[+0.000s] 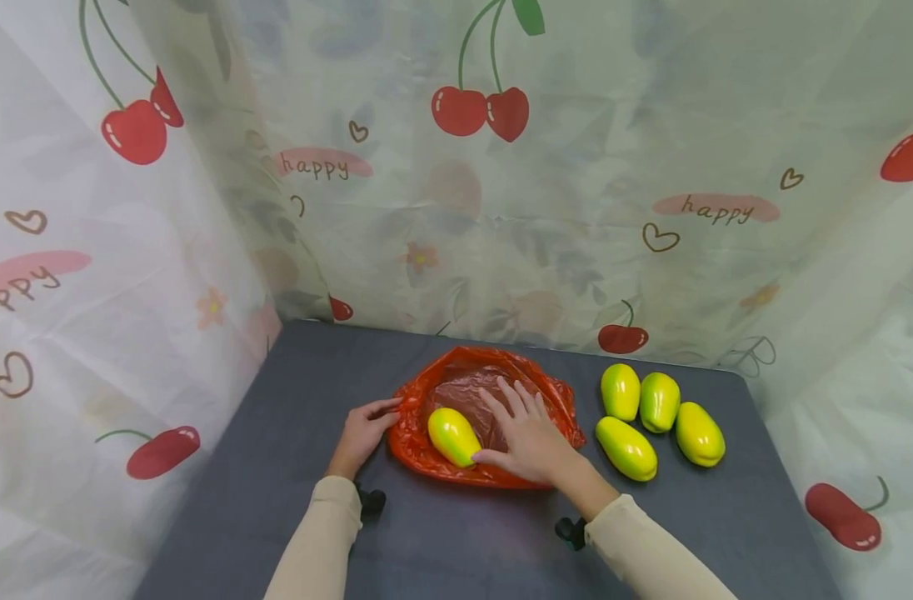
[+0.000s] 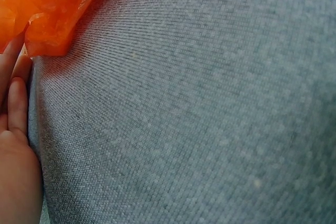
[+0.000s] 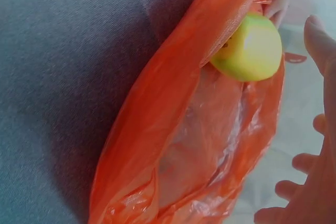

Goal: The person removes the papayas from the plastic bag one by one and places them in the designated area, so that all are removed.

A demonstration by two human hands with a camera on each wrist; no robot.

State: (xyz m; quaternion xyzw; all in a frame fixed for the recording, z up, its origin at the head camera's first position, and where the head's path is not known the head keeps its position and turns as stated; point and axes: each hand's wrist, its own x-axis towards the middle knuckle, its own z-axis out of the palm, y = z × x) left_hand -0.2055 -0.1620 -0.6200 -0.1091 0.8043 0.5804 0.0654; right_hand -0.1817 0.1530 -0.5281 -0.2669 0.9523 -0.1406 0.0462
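A red plastic bag [image 1: 419, 458] lies on the table with its mouth spread wide. Inside, toward its left side, rests a glossy yellow-green oval fruit [image 1: 454, 437] that resembles a mango; the right wrist view shows the same fruit [image 3: 254, 51] by the bag's rim. My left hand [image 1: 362, 433] pinches the bag's left edge; only part of that hand [image 2: 18, 150] enters the left wrist view. With fingers spread, my right hand [image 1: 527, 433] hovers over the bag's opening, its thumb close to the fruit. Nothing is held in the right hand.
Right of the bag, several similar yellow-green fruits [image 1: 627, 450] lie grouped on the dark grey table [image 1: 321, 375]. A cherry-printed curtain [image 1: 576, 208] hangs along the back and both sides of the table.
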